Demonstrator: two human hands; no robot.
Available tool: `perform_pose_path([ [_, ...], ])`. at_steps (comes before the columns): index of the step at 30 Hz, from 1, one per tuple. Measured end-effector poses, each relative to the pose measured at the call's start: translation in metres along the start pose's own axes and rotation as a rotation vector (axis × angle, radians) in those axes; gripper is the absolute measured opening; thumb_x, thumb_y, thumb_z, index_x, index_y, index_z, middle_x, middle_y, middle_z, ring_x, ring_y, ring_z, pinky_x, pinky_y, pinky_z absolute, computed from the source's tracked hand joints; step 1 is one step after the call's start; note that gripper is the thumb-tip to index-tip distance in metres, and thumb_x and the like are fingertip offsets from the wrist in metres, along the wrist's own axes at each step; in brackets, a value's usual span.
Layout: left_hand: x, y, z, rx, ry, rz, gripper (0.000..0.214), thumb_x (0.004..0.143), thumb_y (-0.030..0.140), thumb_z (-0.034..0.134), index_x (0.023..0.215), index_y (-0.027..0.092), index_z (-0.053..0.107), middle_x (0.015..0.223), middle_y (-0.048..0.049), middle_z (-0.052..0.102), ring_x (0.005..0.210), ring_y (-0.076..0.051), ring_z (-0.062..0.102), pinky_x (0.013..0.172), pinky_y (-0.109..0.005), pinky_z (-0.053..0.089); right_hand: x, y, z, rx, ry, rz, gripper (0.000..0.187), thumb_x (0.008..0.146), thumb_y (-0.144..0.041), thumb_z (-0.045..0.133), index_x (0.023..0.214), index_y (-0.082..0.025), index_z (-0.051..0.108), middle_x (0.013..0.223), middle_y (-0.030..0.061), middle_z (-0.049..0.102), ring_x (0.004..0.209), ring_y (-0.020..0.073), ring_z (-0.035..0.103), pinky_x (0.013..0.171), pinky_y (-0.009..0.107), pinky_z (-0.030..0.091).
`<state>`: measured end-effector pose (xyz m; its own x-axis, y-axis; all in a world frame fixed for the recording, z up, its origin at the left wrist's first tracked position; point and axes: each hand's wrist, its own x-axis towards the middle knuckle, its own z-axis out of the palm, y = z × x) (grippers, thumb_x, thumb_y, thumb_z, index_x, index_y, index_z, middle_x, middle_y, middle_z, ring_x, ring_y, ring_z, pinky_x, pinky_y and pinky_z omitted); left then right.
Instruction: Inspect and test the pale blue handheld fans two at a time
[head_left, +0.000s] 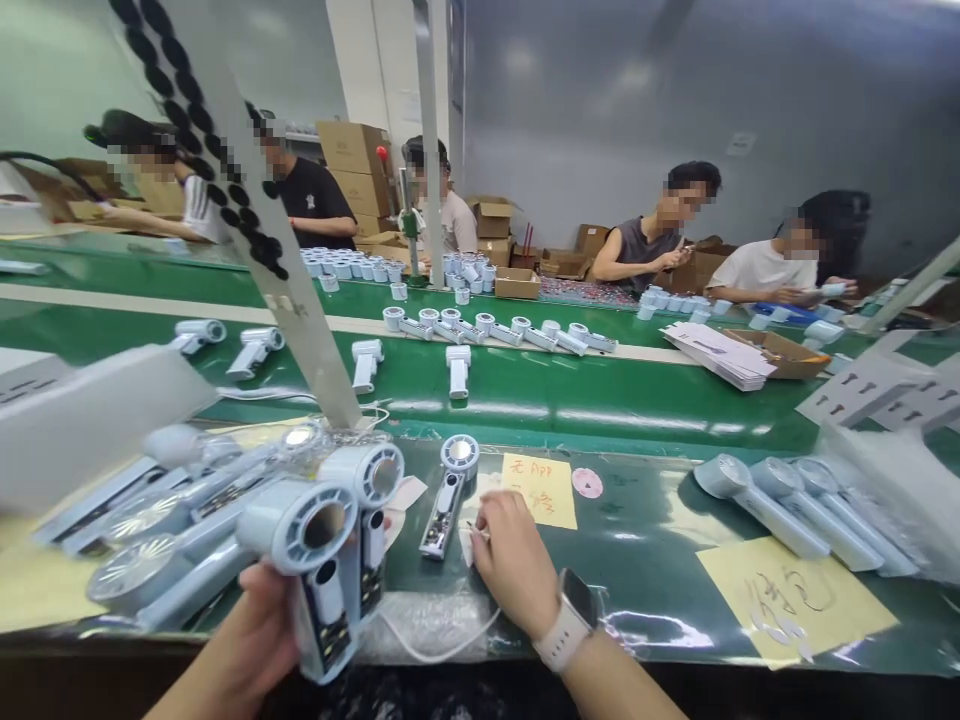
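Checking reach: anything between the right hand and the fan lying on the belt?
Right hand: only a small white slip at its fingertips lies before the blue handheld fan; otherwise nothing visible.

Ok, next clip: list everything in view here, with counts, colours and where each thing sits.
held fans: two, pale blue, in the left hand
heaped fans: several, pale blue, left of the hands
lying fan: one, pale blue, on the green belt ahead of the hands
right-hand fans: about four, pale blue, at right
far fans: over a dozen, pale blue, on the farther belt
sticky notes: two, yellow, on the near belt
cable: one, white, by the near edge
co-workers: several, beyond the belts
left hand: one, gripping the held fans
right hand: one, pinching something small
smartwatch: one, white strap, right wrist
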<state>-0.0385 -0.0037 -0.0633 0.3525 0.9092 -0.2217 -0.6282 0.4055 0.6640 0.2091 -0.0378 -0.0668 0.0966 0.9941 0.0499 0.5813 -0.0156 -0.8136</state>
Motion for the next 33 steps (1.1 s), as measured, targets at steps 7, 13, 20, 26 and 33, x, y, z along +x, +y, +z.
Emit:
perform_pose_path([
  [7,0.021,-0.016,0.098,0.017,-0.054,0.190,0.065,0.039,0.077,0.079,0.073,0.022,0.076,0.097,-0.0093,0.078,0.110,-0.041,0.066,0.096,-0.051,0.053,-0.052,-0.034,-0.013,0.483,-0.371,0.014,0.016,0.085,-0.016,0.055,0.072,-0.022,0.062,0.057,-0.0025,0.062,0.057,0.0161,0.060,0.058,0.025,0.044],
  [13,0.020,-0.034,0.125,-0.058,-0.207,0.152,0.060,0.048,0.078,0.074,0.061,0.020,0.066,0.103,-0.0057,0.074,0.092,-0.028,0.070,0.080,-0.037,0.058,-0.060,-0.036,-0.007,0.627,-0.189,-0.046,0.037,0.086,-0.047,0.062,0.060,-0.021,0.058,0.051,-0.0026,0.053,0.052,0.0145,0.050,0.056,0.027,0.039],
  [20,0.019,-0.040,0.112,0.052,-0.087,0.303,0.062,0.050,0.080,0.071,0.062,0.019,0.069,0.094,-0.0053,0.075,0.093,-0.026,0.068,0.082,-0.034,0.057,-0.071,-0.026,0.030,1.047,-0.184,0.198,0.050,0.085,-0.069,0.056,0.073,-0.021,0.052,0.038,-0.0138,0.029,0.034,0.0068,0.022,0.040,0.021,0.019],
  [26,0.022,-0.040,0.113,0.052,-0.040,0.343,0.065,0.048,0.084,0.068,0.057,0.020,0.068,0.095,-0.0065,0.076,0.105,-0.032,0.066,0.096,-0.043,0.053,-0.067,-0.029,0.035,1.032,-0.175,0.190,0.049,0.085,-0.068,0.057,0.074,-0.021,0.050,0.038,-0.0133,0.032,0.034,0.0073,0.027,0.040,0.021,0.021],
  [33,0.024,-0.036,0.117,-0.004,-0.077,0.252,0.060,0.050,0.080,0.071,0.059,0.021,0.068,0.083,-0.0062,0.075,0.102,-0.035,0.068,0.086,-0.044,0.057,-0.062,-0.036,0.009,0.731,-0.197,-0.091,0.043,0.093,-0.059,0.050,0.077,-0.020,0.058,0.071,0.0034,0.064,0.071,0.0174,0.058,0.069,0.029,0.043],
])
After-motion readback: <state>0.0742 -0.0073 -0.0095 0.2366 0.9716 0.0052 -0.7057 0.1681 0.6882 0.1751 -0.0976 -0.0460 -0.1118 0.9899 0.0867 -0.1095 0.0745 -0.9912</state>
